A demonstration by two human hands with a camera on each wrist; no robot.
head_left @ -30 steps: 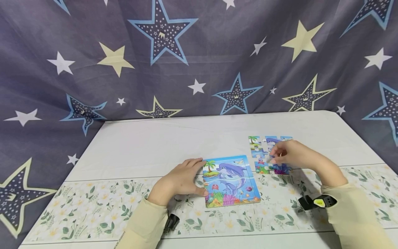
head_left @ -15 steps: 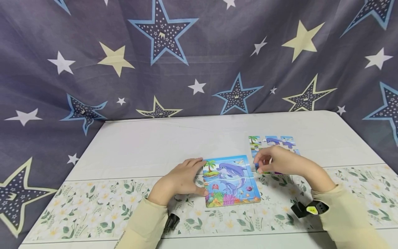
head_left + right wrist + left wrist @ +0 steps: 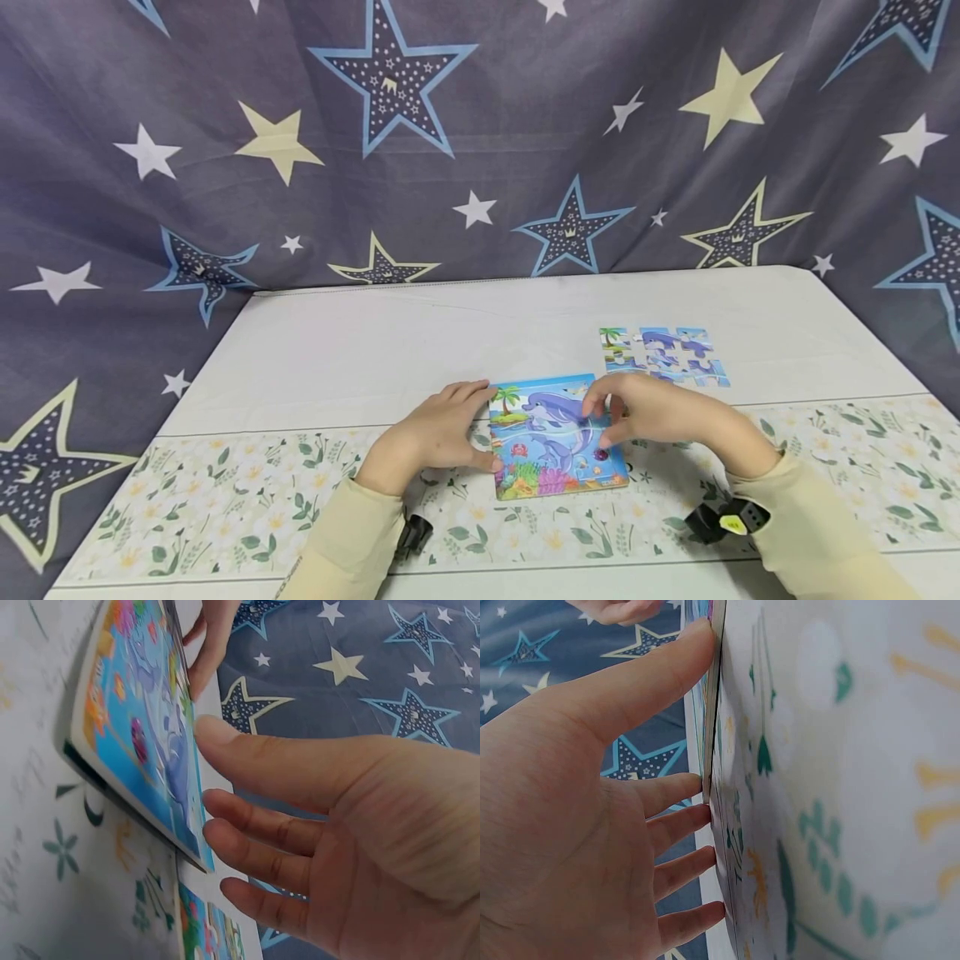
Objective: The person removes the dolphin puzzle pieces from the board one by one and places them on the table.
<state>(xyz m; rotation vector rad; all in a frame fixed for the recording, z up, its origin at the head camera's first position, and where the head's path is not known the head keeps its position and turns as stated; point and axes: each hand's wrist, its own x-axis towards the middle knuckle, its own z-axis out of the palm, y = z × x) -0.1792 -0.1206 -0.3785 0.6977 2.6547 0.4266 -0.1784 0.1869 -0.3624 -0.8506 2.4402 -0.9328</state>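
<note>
A square dolphin picture puzzle board [image 3: 547, 479] lies flat on the table. My left hand [image 3: 444, 429] steadies its left edge; in the left wrist view the thumb [image 3: 675, 660] presses the edge and the other fingers are spread straight. My right hand [image 3: 652, 408] is over the board's right side, thumb and index finger in a pinch around a small blue puzzle piece that blends with the printed picture. In the right wrist view the thumb [image 3: 255, 754] hides the index finger, and the other fingers are loosely bent.
Loose dolphin puzzle pieces [image 3: 660, 340] lie in rows behind the right hand, which covers the nearest row. A white tablecloth [image 3: 390, 350] with a floral band [image 3: 255, 500] covers the table. A star-patterned curtain [image 3: 427, 200] hangs at the back.
My right hand has moved left and toward me from the loose pieces to the board, a small blue puzzle piece showing at its fingertips on the way. The left hand stays put.
</note>
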